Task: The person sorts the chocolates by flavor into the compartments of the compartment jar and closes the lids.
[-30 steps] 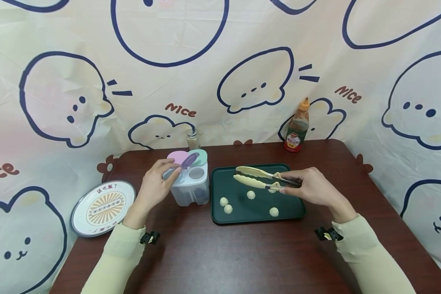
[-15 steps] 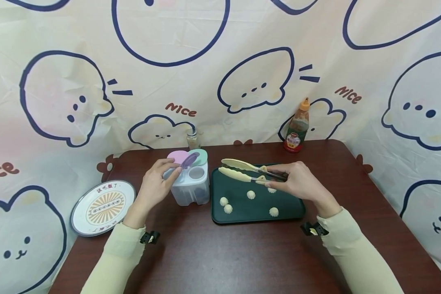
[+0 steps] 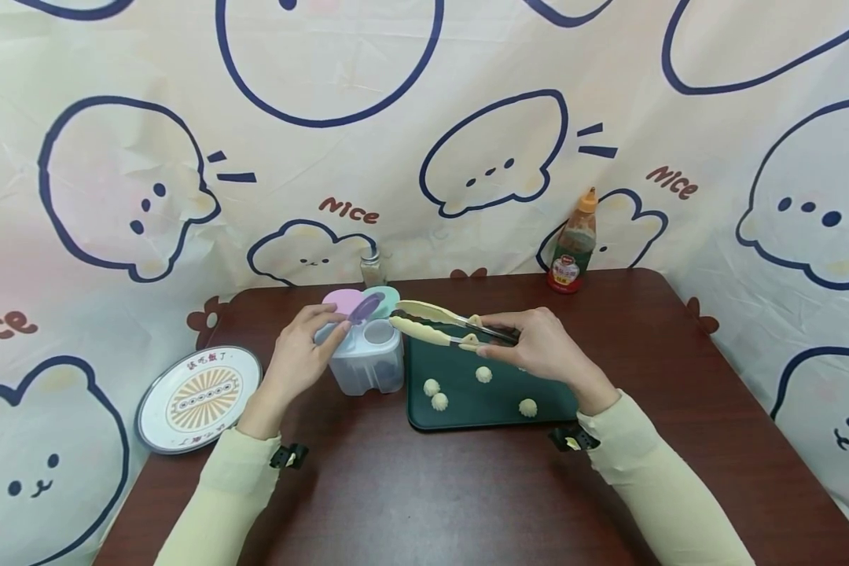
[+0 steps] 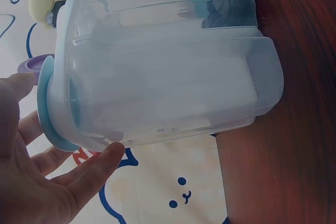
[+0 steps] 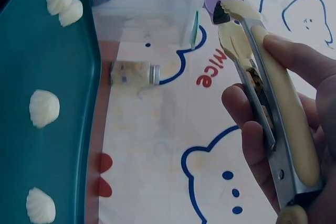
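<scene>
My left hand pinches the raised purple lid flap of a clear plastic container with pastel lids; in the left wrist view my fingers touch the container's rim. My right hand grips cream tongs by the handle. Their tips are slightly apart, hold nothing, and hover at the container's open right compartment. Several small white dumplings lie on a dark green tray below the right hand. The right wrist view shows the tongs and dumplings.
A round patterned plate overhangs the table's left edge. A sauce bottle stands at the back right and a small spice jar behind the container. The brown table is backed by a cartoon-print cloth.
My right hand has carried the tongs leftward from over the tray to the container's open top. The left hand and the lid have stayed put.
</scene>
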A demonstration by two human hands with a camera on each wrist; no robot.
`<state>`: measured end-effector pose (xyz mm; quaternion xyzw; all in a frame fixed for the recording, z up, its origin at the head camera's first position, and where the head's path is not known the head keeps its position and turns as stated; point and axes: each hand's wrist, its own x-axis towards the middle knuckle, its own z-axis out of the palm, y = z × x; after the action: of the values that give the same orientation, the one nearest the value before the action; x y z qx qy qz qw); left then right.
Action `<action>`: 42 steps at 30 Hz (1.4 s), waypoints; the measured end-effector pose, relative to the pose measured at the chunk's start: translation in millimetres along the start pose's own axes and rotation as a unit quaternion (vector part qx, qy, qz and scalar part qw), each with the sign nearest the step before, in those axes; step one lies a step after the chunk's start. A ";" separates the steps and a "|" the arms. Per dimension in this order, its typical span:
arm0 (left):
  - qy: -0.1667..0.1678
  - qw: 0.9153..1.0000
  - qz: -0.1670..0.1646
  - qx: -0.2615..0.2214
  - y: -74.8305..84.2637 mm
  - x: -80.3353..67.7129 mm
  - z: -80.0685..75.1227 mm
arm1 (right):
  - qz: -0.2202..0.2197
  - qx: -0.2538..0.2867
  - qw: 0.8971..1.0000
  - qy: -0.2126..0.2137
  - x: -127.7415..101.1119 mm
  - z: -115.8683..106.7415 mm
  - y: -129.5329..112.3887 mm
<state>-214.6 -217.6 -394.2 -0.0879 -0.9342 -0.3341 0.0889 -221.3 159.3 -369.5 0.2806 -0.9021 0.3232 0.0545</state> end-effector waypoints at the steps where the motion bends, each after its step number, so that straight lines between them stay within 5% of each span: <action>1: 0.000 1.000 0.000 0.000 -0.1 -0.1 0.1 | 0.001 0.000 1.000 0.000 1.2 1.8 -1.9; 20: 0.012 1.000 0.009 0.004 -1.2 -1.0 1.9 | 0.014 -0.018 0.999 -0.025 13.0 21.8 -14.2; 42: 0.002 1.000 0.005 0.002 -1.3 0.3 0.8 | 0.035 -0.022 0.999 -0.010 4.3 7.3 -2.6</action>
<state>-215.2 -218.1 -395.5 -0.0913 -0.9341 -0.3324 0.0929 -222.9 151.1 -372.6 0.2506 -0.9187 0.3025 0.0401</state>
